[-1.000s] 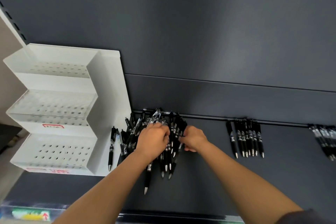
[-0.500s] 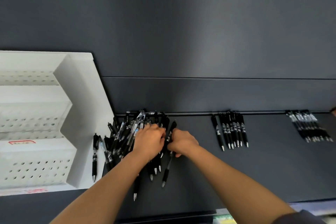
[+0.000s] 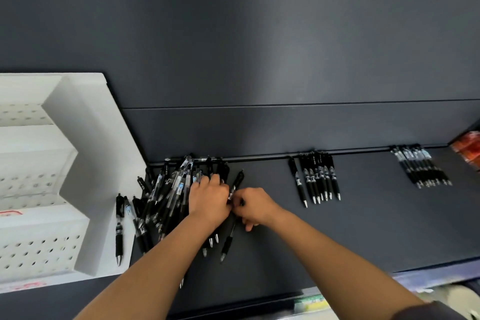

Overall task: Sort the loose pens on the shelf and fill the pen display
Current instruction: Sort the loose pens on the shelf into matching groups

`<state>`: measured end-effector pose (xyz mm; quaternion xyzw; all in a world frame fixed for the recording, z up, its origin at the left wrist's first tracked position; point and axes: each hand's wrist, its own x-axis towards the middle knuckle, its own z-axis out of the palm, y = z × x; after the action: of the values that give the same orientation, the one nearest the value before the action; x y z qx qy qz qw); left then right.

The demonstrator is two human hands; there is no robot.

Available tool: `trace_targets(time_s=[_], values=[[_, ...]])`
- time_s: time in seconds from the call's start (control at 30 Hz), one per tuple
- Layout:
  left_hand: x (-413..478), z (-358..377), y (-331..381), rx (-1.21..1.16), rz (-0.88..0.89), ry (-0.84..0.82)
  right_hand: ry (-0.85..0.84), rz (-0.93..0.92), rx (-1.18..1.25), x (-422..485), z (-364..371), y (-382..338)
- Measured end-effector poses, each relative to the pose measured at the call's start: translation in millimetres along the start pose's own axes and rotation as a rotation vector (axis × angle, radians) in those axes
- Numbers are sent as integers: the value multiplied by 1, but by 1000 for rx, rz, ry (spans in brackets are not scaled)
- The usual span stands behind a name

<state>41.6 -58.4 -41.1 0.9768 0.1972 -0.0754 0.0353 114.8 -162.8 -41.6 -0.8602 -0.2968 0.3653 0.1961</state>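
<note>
Dark shelf (image 3: 363, 228) w/ a dark back panel (image 3: 259, 47) behind it; a thin rail (image 3: 265, 157) runs along the join. White pen display (image 3: 85, 163) stands at far left, w/ stepped tiers and rows of holes. Just beside its right wall lies a lone pen (image 3: 119, 226), tip toward the camera. Next over are the loose pens (image 3: 166, 195): a crossed, tangled heap of black & clear-barrel pens, tops up near the rail.

Well off to the right are 2 tidy sets. The middle group (image 3: 318, 182) lies parallel, tips on the near side. The right group (image 3: 422, 166) lies the same way but slanted. An orange packet (image 3: 467, 149) sits at the right edge, too blurred to read.

The heap fills the space btwn display & hands, and some pens lie under the left forearm.

Both bare forearms come in from the bottom & meet at the heap's right edge. The left hand (image 3: 209, 199) is palm down on the heap, fingers curled into the pens; can't tell if they grip any. The right hand (image 3: 255, 205) is just beside it, touching it. Its thumb & forefinger pinch one pen (image 3: 237, 180) approx mid-barrel, other fingers curled under. That pen slants at the heap's right edge, top toward the rail, tip toward the camera.
</note>
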Motion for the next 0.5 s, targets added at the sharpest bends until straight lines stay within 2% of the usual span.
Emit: trace_targets(time_s=[0.17,0.33,0.5], values=[[3,0,7,51,-13,-14,170,80,-144,-3,-14,17],[3,1,22,49,-26,-40,252,160,-45,-9,-18,33],[9,-6,44,-168,-73,-95,350,112,36,-15,-31,45]])
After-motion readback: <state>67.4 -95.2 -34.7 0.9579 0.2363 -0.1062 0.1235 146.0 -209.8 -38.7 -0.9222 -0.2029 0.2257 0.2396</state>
